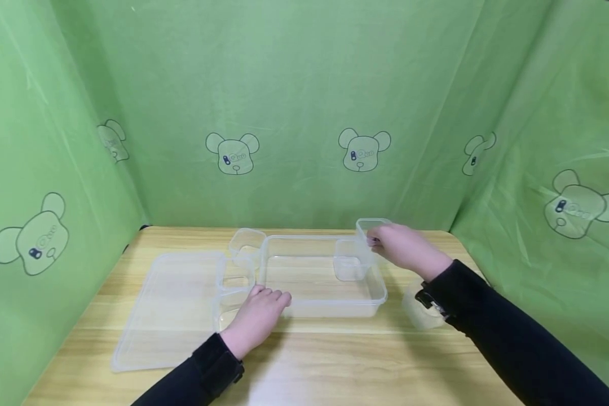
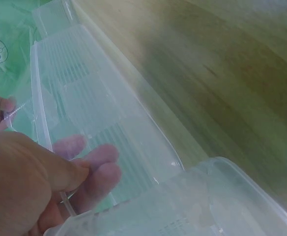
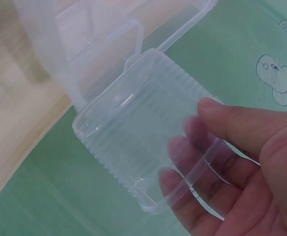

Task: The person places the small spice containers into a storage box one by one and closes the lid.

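A large clear plastic container stands on the table, with a small clear container inside its right part. My left hand grips the large container's rim near the front left corner, thumb and fingers on either side of the wall in the left wrist view. My right hand holds another small clear container by its rim, tilted above the large one's back right side. In the right wrist view the thumb is on one side of its wall and the fingers on the other.
A flat translucent lid lies at the left. Beside the large container's left wall are several small clear containers, one partly behind my left hand. Another translucent piece sits partly under my right sleeve. Green cloth walls surround the table.
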A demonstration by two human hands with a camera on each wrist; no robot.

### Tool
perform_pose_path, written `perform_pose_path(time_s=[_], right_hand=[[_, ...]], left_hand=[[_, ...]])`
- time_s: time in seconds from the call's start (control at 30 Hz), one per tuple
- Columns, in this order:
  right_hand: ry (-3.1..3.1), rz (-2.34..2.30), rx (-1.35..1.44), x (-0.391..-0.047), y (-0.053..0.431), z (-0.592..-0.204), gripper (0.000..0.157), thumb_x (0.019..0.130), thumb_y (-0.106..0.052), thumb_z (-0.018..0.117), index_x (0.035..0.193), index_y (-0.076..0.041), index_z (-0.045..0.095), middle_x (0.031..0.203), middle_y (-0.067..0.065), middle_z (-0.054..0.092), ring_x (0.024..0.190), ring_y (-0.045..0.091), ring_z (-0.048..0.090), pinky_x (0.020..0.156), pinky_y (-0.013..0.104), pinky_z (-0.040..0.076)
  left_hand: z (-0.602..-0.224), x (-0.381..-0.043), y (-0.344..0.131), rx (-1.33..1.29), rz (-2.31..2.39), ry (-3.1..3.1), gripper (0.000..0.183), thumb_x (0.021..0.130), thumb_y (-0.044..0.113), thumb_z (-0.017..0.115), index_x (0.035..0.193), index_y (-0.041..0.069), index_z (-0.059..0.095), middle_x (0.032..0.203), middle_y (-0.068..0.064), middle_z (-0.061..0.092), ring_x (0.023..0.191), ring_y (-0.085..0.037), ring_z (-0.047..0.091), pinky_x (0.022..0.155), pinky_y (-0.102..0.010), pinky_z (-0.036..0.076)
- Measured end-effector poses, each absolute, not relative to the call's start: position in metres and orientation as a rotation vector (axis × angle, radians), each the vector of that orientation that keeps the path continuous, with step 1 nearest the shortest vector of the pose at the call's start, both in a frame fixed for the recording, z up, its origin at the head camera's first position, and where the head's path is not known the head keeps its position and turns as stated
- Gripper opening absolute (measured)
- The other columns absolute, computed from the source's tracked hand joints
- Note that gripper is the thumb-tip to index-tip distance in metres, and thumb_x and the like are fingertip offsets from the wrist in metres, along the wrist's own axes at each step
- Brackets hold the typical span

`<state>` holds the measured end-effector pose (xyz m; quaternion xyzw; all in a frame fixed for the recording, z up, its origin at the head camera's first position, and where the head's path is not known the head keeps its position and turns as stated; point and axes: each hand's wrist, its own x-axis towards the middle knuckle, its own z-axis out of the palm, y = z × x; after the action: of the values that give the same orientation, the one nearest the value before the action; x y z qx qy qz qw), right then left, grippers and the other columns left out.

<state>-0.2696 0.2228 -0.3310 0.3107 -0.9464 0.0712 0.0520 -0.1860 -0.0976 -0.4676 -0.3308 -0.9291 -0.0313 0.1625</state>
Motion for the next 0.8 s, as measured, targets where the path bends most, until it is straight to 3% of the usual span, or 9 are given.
perform_pose_path(time_s=[0.33, 0.8], right_hand=[[-2.831, 0.195, 1.006, -0.273, 0.199, -0.341, 0.040, 0.085, 0.004, 0.070, 0.067, -0.015, 0.040, 0.065, -0.005, 0.034, 0.061, 0.013, 0.039, 0.058, 0.028, 0.034], [-2.841, 0.188, 1.037, -0.275, 0.170, -0.344, 0.037, 0.088, 0.000, 0.071, 0.068, -0.015, 0.043, 0.065, -0.006, 0.037, 0.061, 0.013, 0.041, 0.057, 0.027, 0.036]], left_hand=[[-0.471, -0.186, -0.099, -0.961, -0.086, -2.599, 0.028, 0.082, 0.001, 0.072, 0.102, 0.015, 0.061, 0.094, 0.003, 0.069, 0.084, -0.015, 0.063, 0.083, -0.033, 0.041], [-0.469, -0.186, -0.099, -0.955, -0.096, -2.621, 0.023, 0.085, 0.003, 0.069, 0.103, 0.016, 0.061, 0.095, 0.003, 0.069, 0.084, -0.015, 0.064, 0.083, -0.032, 0.041]])
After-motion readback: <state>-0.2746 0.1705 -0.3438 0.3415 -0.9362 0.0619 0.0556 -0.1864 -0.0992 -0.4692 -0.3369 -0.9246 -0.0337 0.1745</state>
